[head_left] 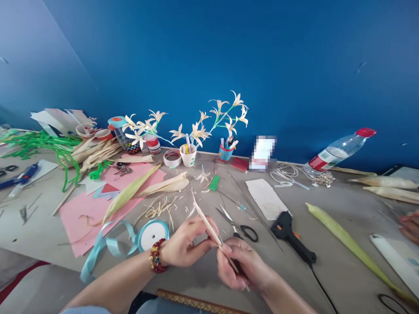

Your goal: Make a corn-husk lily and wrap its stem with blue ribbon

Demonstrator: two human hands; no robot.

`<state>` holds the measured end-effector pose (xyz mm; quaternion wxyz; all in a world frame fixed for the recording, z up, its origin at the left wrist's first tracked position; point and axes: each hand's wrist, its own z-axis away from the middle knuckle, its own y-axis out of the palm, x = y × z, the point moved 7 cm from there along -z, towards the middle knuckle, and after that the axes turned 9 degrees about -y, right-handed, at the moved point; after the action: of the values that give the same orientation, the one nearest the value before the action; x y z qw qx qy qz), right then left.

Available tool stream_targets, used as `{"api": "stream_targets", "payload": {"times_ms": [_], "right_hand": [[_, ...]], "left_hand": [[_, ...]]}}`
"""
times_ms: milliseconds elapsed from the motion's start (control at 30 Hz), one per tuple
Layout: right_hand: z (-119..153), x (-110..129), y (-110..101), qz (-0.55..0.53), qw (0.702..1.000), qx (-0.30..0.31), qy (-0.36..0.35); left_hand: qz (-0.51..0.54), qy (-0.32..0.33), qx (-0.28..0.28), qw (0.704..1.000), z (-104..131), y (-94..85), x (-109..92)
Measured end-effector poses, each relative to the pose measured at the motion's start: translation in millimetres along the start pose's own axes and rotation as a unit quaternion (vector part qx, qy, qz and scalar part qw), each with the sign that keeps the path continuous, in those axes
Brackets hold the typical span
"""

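Between my two hands runs a long, narrow strip of pale husk [207, 222], slanting from upper left to lower right. My left hand [190, 242], with a beaded bracelet at the wrist, pinches the strip near its middle. Lower down, my right hand [240, 264] has its fingers closed round the strip's other end. Black-handled scissors [249, 233] lie just beyond my right hand. A roll of light blue ribbon [153, 236] is beside my left wrist. Husk scraps [160, 207] are scattered beyond the ribbon.
A black glue gun [294, 237] and a green husk [347, 240] lie to the right. Husk flowers stand in a white cup [188, 156] near the blue wall. Pink paper [78, 222] is at the left, a plastic bottle [340, 150] at the back right. Another person's hand [410, 226] shows far right.
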<state>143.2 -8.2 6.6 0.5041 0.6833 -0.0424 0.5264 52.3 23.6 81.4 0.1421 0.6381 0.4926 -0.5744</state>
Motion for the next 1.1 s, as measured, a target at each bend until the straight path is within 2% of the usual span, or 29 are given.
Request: {"api": "stream_targets", "payload": {"times_ms": [67,133,200,267,367,433,467,533,633,733,833,933,1000,1100], "right_hand": [[6,0,1,0.021,0.999,0.029,0.019],[16,5,-3,0.063,0.997,0.03,0.019],[26,18,-15,0.118,0.993,-0.011,-0.009],[31,36,-28,0.156,0.985,-0.063,-0.045],[24,50,-35,0.175,0.976,-0.111,-0.072],[15,50,-34,0.216,0.962,-0.152,-0.065],[10,46,-29,0.241,0.957,-0.153,-0.057],[1,40,-16,0.305,0.943,-0.119,-0.066],[-2,39,-3,0.41,0.9,-0.088,-0.117],[0,39,-7,0.475,0.863,-0.113,-0.127],[1,39,-14,0.498,0.849,-0.136,-0.114],[1,38,-15,0.477,0.86,-0.139,-0.111],[1,33,-14,0.418,0.895,-0.125,-0.094],[0,22,-11,0.268,0.958,-0.092,-0.043]], "left_hand": [[0.01,0.014,0.008,1.0,1,0.2,0],[0.013,0.018,0.006,1.0,1,-1.9,5],[0.003,-0.01,-0.032,0.999,-1,-9.7,15],[-0.003,-0.069,-0.097,0.993,-3,-21.0,29],[0.029,-0.105,-0.146,0.983,-2,-27.4,36],[0.043,-0.093,-0.15,0.983,0,-25.3,32],[0.038,-0.088,-0.148,0.984,0,-23.6,29],[0.01,-0.084,-0.135,0.987,1,-19.8,24],[-0.025,-0.088,-0.104,0.99,0,-14.9,20],[-0.035,-0.086,-0.084,0.992,-1,-12.1,20],[-0.043,-0.08,-0.084,0.992,0,-11.1,21],[-0.041,-0.061,-0.08,0.994,1,-9.4,20],[-0.042,-0.038,-0.069,0.996,2,-7.8,17],[-0.038,-0.01,-0.051,0.998,2,-6.4,12]]}}
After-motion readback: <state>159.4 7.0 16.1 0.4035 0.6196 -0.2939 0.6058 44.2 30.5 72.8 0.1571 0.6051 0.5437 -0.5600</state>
